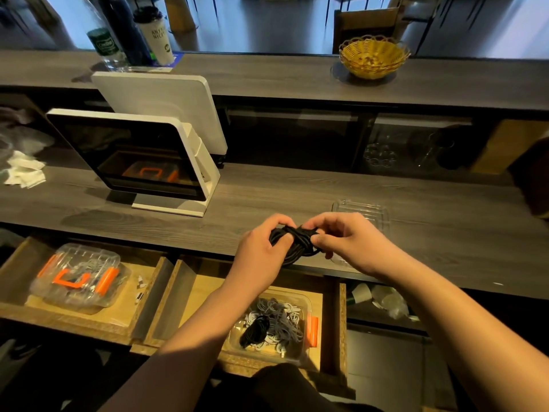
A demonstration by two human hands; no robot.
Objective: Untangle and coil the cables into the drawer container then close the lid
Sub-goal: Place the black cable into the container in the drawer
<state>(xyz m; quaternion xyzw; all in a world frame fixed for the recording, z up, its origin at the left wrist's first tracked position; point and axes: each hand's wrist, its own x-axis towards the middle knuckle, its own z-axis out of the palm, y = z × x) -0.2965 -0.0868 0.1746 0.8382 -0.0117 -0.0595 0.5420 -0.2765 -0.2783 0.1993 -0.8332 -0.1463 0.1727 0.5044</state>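
Matt wood-grain counter [297, 191], clear plastic container [306, 301]

Dim interior, bluish daylight from behind counter [297, 75]; wide-angle edge warping; soft focus.

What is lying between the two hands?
In the head view, a black cable bundle lies between them. The left hand grips its left side and the right hand pinches its right side, above the counter edge.

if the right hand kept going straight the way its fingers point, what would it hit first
The right hand points leftward into the black cable bundle it already pinches; just past that is the left hand.
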